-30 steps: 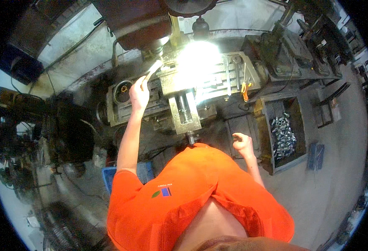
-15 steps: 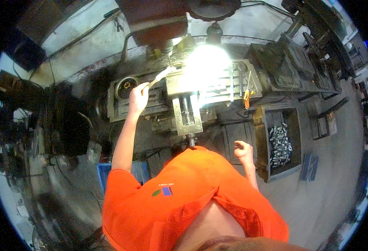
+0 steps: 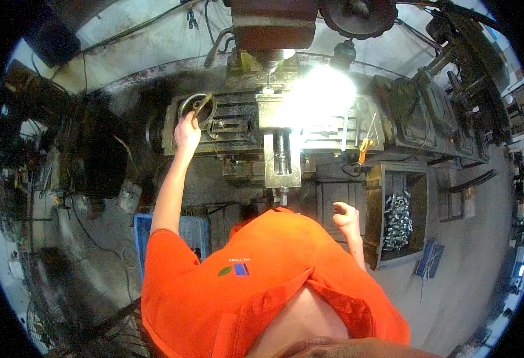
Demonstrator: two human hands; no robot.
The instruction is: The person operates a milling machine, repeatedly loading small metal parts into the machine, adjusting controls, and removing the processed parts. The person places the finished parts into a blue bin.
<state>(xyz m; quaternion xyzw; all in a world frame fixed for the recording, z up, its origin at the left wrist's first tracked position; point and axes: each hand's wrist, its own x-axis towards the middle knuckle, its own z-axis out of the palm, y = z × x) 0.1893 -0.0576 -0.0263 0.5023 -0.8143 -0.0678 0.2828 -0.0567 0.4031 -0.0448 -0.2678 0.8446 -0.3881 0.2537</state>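
Lowered from the lamp's glare, left hand [image 3: 186, 132] grips a brush [image 3: 201, 106] slanting far-right into the round tin [image 3: 185, 105]; right hand [image 3: 346, 217] hangs near, loosely curled, empty.

Open floor [image 3: 464, 262] lies right of the parts box [image 3: 396, 218]; the mill table [image 3: 238, 128] blocks ahead.

Lamp glare whites out the machine table [image 3: 333, 128] middle, and I can't tell what my left hand [image 3: 186, 132] grips at the round tin [image 3: 196, 107].
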